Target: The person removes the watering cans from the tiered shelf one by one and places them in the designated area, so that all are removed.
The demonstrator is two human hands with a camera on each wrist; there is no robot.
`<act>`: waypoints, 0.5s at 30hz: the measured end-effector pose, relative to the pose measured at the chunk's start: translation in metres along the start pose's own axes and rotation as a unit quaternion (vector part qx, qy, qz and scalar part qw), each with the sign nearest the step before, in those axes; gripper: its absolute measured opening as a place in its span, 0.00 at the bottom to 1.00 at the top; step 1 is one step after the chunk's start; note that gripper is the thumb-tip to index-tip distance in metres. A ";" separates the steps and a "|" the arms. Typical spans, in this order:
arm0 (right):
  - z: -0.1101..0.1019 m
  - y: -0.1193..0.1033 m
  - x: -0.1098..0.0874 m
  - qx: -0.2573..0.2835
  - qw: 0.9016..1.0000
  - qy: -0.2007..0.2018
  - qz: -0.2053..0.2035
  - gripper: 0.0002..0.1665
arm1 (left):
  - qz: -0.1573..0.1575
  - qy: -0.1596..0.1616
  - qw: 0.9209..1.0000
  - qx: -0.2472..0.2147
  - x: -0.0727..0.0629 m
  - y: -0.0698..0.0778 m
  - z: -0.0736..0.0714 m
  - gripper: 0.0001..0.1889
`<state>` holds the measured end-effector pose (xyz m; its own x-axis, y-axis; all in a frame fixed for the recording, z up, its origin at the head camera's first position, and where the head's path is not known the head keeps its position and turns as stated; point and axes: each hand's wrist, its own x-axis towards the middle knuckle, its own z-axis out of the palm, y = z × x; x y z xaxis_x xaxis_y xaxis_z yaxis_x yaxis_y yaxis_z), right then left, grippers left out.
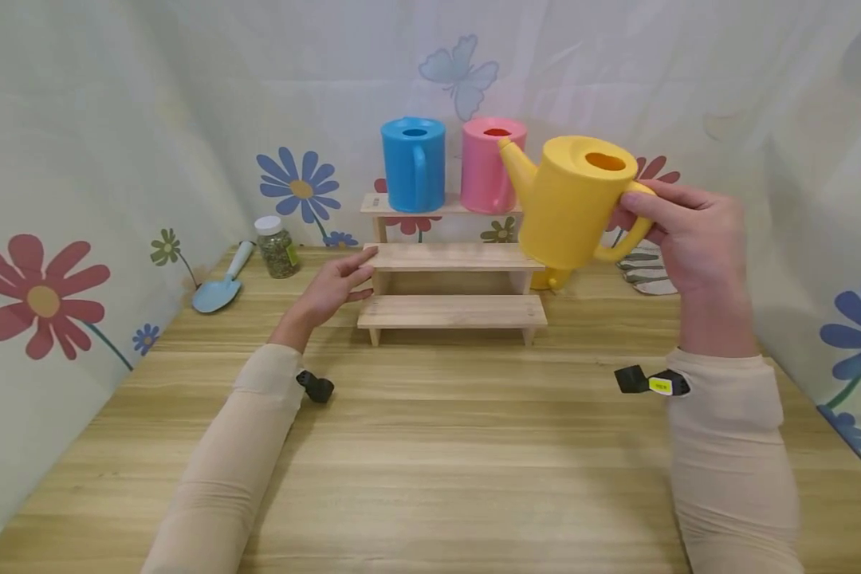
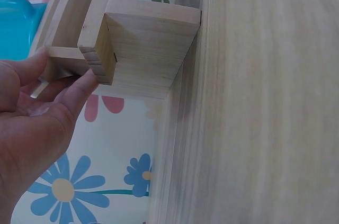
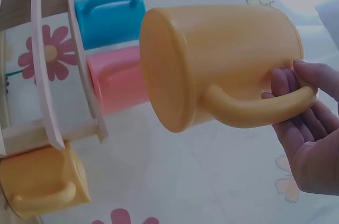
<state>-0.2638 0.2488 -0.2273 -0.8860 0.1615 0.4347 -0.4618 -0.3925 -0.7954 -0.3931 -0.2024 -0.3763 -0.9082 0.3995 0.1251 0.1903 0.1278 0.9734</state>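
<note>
My right hand [image 1: 703, 231] grips the handle of a yellow watering can [image 1: 574, 199], which hangs in the air with its spout to the left. At the left end of the middle step of a three-step wooden stand [image 1: 452, 311], my left hand [image 1: 333, 283] holds the board's end between thumb and fingers [image 2: 79, 91]. On the top step stand a blue watering can [image 1: 430, 171] and a pink watering can [image 1: 481, 171]. A second yellow watering can [image 3: 42, 181] sits by the stand's right side, mostly hidden in the head view.
A light blue trowel [image 1: 218, 291] and a white-lidded jar [image 1: 277, 251] of green bits are at the back left of the wooden table [image 1: 473, 454]. Pale fabric-like items [image 1: 646, 275] lie partly behind my right hand. A flowered curtain [image 1: 208, 119] surrounds the table's back and sides.
</note>
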 end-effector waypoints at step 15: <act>-0.050 -0.025 0.011 -0.001 0.989 0.147 0.019 0.19 | -0.005 -0.004 1.000 0.004 0.002 -0.001 -0.001 0.28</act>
<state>-0.2640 0.3057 -0.2241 -0.8764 0.4030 0.2637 -0.4282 -0.4014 -0.8097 -0.3956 -0.2022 -0.3770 -0.9073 0.4047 0.1138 0.1842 0.1395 0.9729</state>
